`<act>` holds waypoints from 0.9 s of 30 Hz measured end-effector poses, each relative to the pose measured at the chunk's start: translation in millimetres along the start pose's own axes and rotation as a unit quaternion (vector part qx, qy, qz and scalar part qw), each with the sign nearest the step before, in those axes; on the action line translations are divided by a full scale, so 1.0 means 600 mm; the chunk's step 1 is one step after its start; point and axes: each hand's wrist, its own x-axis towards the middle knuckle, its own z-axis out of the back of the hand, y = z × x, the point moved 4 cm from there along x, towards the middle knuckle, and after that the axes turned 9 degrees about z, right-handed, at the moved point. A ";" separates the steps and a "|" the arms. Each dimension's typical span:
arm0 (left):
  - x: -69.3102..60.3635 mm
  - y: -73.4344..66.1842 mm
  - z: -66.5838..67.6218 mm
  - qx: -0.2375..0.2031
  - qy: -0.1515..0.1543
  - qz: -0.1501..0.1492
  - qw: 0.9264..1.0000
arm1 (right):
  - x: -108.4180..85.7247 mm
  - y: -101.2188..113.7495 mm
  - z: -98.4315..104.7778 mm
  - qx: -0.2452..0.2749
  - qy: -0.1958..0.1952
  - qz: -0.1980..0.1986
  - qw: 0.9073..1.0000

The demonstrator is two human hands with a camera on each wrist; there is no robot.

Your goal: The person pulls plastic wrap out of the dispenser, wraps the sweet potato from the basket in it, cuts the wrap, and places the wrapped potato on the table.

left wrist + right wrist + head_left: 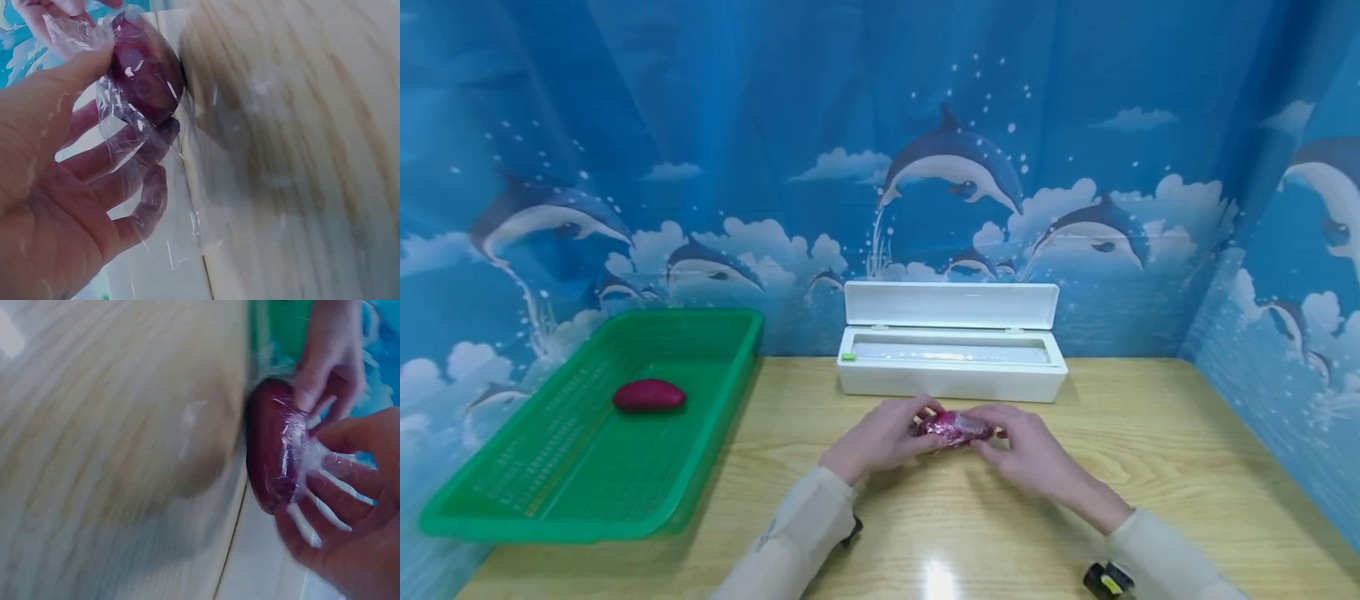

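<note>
A dark purple-red sweet potato (957, 427), wrapped in clear plastic film, is held between both hands over the table's middle. My left hand (883, 437) grips its left end; in the left wrist view the thumb presses the film from above, with the fingers curled beneath. Loose, crinkled film (181, 240) trails below those fingers. At the other end, my right hand (1030, 450) holds the wrapped sweet potato with thumb and fingers. The right wrist view shows film (319, 456) bunched between the right thumb and fingers.
Just behind the hands stands a white film dispenser box (955, 379), its lid (951, 304) raised. To the left, a green plastic basket (681, 492) contains another sweet potato (649, 395). A dolphin-printed curtain (805, 108) borders the wooden table (985, 550) at the back and right.
</note>
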 end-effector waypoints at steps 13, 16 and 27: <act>-0.028 0.044 0.035 -0.009 0.020 0.011 1.000 | 0.031 -0.005 -0.021 -0.159 0.039 0.031 0.986; -0.031 0.052 0.034 0.038 0.009 0.022 0.999 | 0.034 -0.008 -0.016 -0.150 0.045 0.033 0.987; -0.042 0.049 0.049 -0.008 -0.052 0.048 0.997 | 0.014 0.027 -0.008 -0.218 0.063 0.149 0.962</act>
